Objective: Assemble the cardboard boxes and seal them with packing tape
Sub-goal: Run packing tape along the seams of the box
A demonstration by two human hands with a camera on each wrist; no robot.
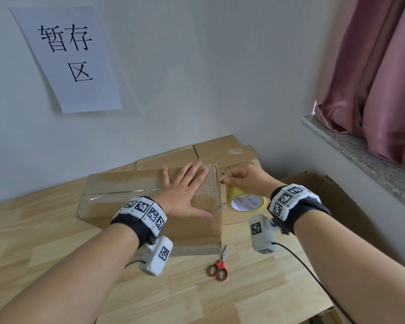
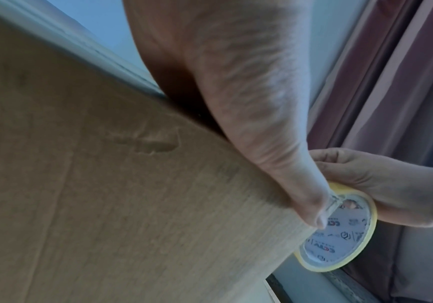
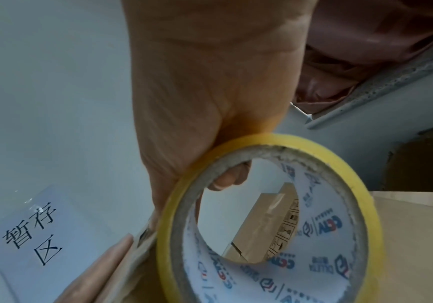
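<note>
Two hands, left hand (image 1: 187, 192) flat on box (image 1: 117, 195), right hand (image 1: 248, 181) gripping tape roll (image 1: 246, 202) at edge.

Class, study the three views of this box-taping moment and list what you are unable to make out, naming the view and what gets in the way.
- Head view: the box seam's right end, under the flat left hand.
- Head view: the small symbols on the flat cardboard, too small and partly behind the right hand.
- Left wrist view: the tape roll print, blurred.
- Right wrist view: the scissors, out of frame.
</note>
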